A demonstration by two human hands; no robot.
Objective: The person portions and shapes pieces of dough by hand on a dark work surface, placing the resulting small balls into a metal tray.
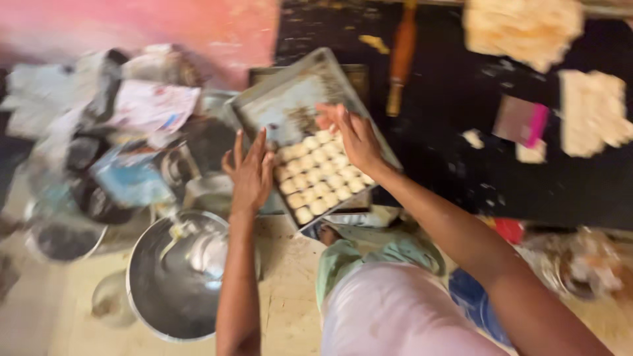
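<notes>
The left hand lies with its fingers spread wide and flat against the near left edge of a metal baking tray, holding nothing closed in its grip. The right hand reaches over the tray with its fingers loosely extended, the tips down among the dough pieces; whether they pinch one cannot be told through the blur. There is one tray, tilted, resting above the clutter at the edge of a dark work surface. The small pale round pieces fill only its near corner in close rows, roughly two dozen, too smeared to count exactly; the far half of the tray is bare and stained. On the dark surface lie one wooden rolling pin, two large slabs of pale dough, a few small scraps, and one pink scraper, all well apart from the hands. Below the left arm sits one large steel bowl, with a smaller dark pan to its left and crumpled bags and papers heaped beyond. The person's knee in pale cloth fills the foreground.
</notes>
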